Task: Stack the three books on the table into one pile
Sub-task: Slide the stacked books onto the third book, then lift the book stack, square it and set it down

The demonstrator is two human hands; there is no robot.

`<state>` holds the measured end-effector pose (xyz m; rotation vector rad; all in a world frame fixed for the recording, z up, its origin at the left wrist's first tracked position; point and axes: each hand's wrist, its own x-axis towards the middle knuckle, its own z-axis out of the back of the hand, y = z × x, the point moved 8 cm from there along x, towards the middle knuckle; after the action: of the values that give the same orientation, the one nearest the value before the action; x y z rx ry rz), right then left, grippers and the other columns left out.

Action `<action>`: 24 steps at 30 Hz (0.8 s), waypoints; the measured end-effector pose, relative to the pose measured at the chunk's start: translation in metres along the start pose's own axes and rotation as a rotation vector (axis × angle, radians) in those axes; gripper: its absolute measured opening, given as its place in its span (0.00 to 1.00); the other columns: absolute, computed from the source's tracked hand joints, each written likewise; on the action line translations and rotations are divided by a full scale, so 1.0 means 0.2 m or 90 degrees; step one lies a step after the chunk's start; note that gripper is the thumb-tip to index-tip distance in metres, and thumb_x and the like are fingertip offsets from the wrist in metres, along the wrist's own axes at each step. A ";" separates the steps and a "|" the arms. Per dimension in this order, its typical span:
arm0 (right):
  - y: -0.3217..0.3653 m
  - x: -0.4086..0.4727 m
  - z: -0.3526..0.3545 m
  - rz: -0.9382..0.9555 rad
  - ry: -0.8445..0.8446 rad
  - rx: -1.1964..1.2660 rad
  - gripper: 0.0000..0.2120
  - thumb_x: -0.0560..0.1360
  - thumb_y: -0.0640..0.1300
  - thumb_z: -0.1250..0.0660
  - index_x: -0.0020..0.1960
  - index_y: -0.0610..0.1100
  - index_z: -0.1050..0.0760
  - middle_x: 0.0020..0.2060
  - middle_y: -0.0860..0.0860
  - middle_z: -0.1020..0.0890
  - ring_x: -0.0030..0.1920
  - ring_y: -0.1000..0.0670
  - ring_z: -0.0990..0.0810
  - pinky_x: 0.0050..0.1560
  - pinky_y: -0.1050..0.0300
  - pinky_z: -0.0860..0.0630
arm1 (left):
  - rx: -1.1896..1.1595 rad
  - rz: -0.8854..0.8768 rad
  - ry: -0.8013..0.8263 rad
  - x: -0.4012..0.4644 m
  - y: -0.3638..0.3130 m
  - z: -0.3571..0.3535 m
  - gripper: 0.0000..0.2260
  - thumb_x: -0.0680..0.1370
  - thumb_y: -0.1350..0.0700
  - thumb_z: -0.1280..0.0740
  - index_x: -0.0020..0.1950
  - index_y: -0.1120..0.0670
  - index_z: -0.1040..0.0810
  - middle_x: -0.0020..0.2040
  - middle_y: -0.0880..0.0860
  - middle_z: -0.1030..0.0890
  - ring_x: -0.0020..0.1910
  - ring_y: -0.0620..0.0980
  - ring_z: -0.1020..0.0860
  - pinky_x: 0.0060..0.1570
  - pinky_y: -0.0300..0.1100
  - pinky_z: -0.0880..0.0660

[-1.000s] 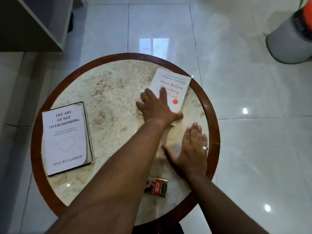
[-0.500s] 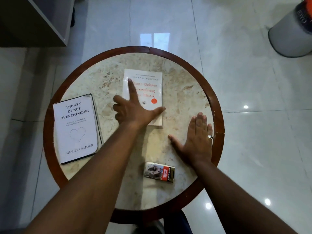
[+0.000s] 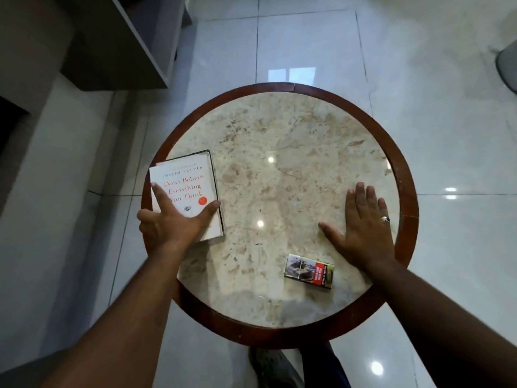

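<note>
The white red-lettered paperback book (image 3: 184, 189) lies under my spread left hand (image 3: 173, 222), atop a dark-edged book (image 3: 215, 191); my right hand (image 3: 363, 228) rests flat, fingers open, on the round marble table (image 3: 279, 152).

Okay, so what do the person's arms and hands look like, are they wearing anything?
Both forearms are bare, with no sleeves, gloves or watch in view. The left hand shows nothing worn. The right hand has one ring on a finger, a silver-looking band with a dark stone. No other jewellery or markings show.
</note>
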<state>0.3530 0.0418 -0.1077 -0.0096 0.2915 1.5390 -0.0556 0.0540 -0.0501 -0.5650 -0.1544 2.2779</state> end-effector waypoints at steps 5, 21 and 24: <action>0.00 -0.01 -0.01 0.004 -0.005 0.005 0.51 0.74 0.77 0.57 0.82 0.42 0.60 0.82 0.43 0.59 0.81 0.44 0.61 0.80 0.41 0.56 | 0.061 0.017 -0.045 0.02 0.02 -0.04 0.62 0.51 0.16 0.42 0.77 0.44 0.57 0.67 0.60 0.38 0.62 0.63 0.34 0.61 0.59 0.33; 0.00 -0.02 0.02 -0.009 0.006 0.015 0.50 0.74 0.76 0.54 0.82 0.43 0.58 0.82 0.45 0.58 0.82 0.45 0.61 0.80 0.44 0.59 | -0.045 0.010 -0.061 0.00 -0.04 -0.10 0.56 0.62 0.22 0.38 0.79 0.50 0.54 0.75 0.59 0.40 0.71 0.62 0.39 0.68 0.59 0.39; 0.08 0.02 0.09 -0.101 -0.034 0.101 0.44 0.76 0.74 0.48 0.80 0.43 0.44 0.81 0.41 0.44 0.81 0.41 0.48 0.78 0.43 0.52 | -0.116 0.039 -0.066 0.04 0.02 -0.05 0.51 0.68 0.28 0.34 0.79 0.53 0.50 0.75 0.59 0.38 0.73 0.62 0.40 0.69 0.60 0.39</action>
<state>0.3406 0.0502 -0.0875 0.1301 0.3617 1.3537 -0.0586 0.0568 -0.0640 -0.5500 -0.4037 2.3683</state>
